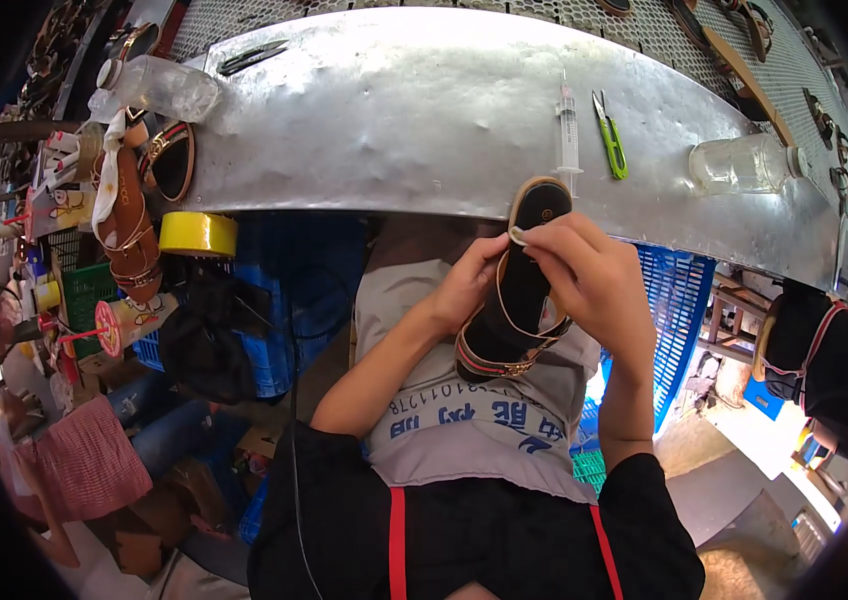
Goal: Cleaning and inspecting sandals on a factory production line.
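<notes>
I hold a black sandal (522,285) with tan edging and striped straps over my lap, its toe resting against the edge of the metal workbench (384,110). My left hand (466,285) grips the sandal's left side. My right hand (589,275) covers its right side, with the fingertips pinching a small pale piece at the sandal's edge. A grey cloth with printed marks (464,425) lies across my lap under the sandal.
On the bench lie a syringe (568,125), green-handled snips (612,140) and a clear jar (744,163) at right, a plastic bottle (159,88) at left. A yellow tape roll (199,233), sandals on a stand (129,215) and blue crates (679,300) surround my seat.
</notes>
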{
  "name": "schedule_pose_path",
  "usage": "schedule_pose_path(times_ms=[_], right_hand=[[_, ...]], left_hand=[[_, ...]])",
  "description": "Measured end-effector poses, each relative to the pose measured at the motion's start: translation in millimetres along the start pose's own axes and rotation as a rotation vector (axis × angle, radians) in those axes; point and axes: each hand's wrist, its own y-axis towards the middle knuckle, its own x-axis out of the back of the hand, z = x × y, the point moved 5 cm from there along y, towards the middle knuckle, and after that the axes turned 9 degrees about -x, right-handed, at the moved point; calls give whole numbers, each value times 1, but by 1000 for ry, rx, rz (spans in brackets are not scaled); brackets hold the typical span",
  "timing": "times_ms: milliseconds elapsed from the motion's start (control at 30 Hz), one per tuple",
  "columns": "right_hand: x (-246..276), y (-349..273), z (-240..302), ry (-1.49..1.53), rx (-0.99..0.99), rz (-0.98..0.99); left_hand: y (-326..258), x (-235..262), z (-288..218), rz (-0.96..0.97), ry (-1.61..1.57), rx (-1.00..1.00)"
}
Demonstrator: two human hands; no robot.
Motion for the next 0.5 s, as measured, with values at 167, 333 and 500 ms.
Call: schedule_pose_path(times_ms=[167,333,500], right_hand=[[3,7,0,-91,43,-2],[21,16,0,17,-29,-128],[1,18,-4,14,20,11]], left_hand=[[-2,-7,4,-30,34,-18],[-7,-24,-5,-21,47,39],[-6,-17,-2,-122,168,-42]])
